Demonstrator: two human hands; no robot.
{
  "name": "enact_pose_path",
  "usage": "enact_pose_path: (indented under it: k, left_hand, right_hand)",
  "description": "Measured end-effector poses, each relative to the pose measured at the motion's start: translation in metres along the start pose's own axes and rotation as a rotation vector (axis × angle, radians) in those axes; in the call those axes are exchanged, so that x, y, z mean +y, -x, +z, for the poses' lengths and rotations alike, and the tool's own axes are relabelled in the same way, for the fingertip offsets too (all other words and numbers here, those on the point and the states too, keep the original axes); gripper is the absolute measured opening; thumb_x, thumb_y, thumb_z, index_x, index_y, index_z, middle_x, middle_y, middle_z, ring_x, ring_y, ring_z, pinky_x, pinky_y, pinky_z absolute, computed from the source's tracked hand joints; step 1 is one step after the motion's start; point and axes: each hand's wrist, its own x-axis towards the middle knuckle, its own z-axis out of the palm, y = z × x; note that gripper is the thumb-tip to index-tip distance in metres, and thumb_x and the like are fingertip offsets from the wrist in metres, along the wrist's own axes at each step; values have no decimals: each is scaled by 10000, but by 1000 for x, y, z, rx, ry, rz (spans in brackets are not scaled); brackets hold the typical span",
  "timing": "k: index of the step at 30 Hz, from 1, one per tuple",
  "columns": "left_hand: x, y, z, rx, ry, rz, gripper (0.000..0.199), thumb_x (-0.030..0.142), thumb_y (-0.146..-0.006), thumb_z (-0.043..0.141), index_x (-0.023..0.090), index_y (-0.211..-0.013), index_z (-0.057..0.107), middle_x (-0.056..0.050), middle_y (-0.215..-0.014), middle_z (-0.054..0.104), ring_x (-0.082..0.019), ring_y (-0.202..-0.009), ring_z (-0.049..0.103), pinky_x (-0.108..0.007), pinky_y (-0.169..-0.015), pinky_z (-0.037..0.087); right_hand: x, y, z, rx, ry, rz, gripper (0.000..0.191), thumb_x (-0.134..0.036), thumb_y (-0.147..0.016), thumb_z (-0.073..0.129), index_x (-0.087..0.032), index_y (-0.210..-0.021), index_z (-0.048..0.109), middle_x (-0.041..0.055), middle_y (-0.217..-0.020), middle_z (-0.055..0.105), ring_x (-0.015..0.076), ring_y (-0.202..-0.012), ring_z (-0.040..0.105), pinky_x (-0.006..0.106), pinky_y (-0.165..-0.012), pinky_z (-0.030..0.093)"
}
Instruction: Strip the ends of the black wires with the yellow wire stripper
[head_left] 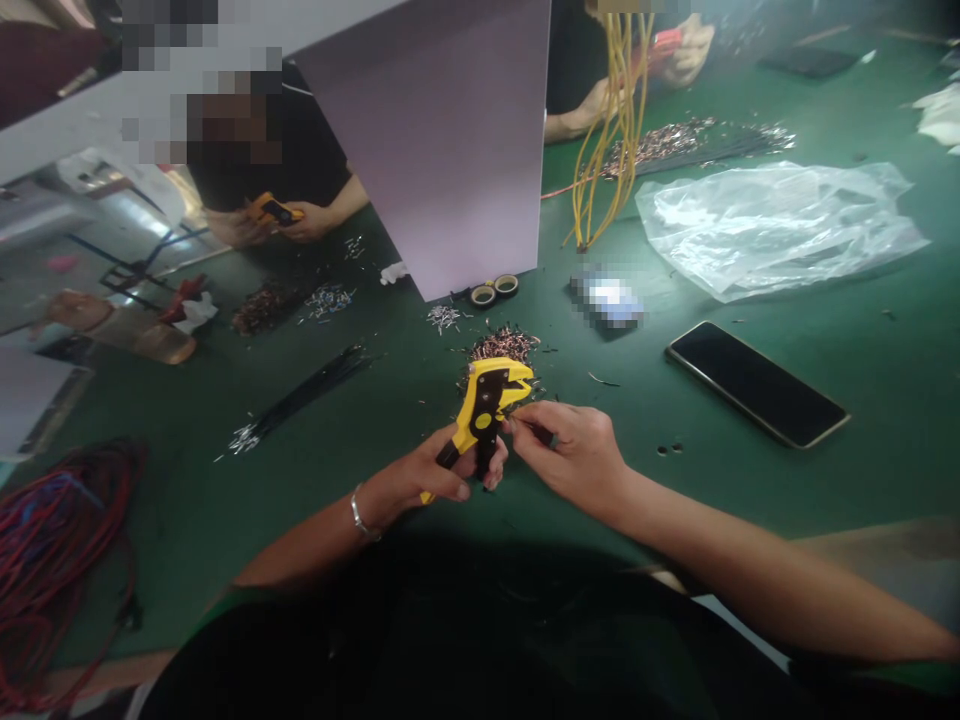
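The left hand (pixel 420 472) clamps a yellow-and-black plastic wire stripper (pixel 484 405), while the right hand (pixel 574 455), close beside it, pinches a thin wire (pixel 529 425) straight at its jaws.

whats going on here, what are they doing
A person's left hand grips a yellow-and-black wire stripper, while the right hand pinches a thin wire at its head. A heap of copper-cored wire bits lies just beyond on the green workbench. Across the bench, a co-worker holds a similar yellow tool.
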Motion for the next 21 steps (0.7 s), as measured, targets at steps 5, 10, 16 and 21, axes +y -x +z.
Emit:
enact_pose_path:
  k: [5, 10, 16, 21]
  left_hand:
    - [5, -2, 6, 28, -16, 34, 549, 160, -593, 775, 167, -1120, 617, -50, -911, 612, -177, -801, 563, -346, -775, 453]
    - [4, 0, 4, 45, -42, 42, 539, 148, -605, 759, 155, -1126, 619, -64, -929, 618, -184, -813, 573, -356, -785, 459]
    - [0, 1, 1, 35, 37, 43, 515, 150, -583, 749, 154, -1082, 619, -71, -912, 624, -194, -794, 583, -376, -777, 475]
    - [2, 2, 3, 47, 52, 45, 541, 137, -585, 739, 154, -1111, 613, -73, -915, 618, -199, -794, 582, -391, -788, 483]
  right_hand:
    - [1, 1, 2, -6, 10, -16, 242, -115, -854, 576, -185, -626, 614, -17, -543, 651, 82, -467, 576, 198, -489, 432]
    - [1, 2, 4, 1, 33, -20, 279, -127, -866, 547, -194, -599, 598, -25, -523, 640, 79, -454, 549, 200, -489, 438]
    - [3, 2, 2, 27, 72, 3, 286, -159, -875, 562, -199, -595, 601, -32, -503, 604, 77, -445, 514, 206, -482, 417]
    - [2, 2, 1, 32, 76, 3, 270, -154, -871, 552, -193, -611, 616, -24, -517, 617, 80, -450, 527, 210, -487, 427]
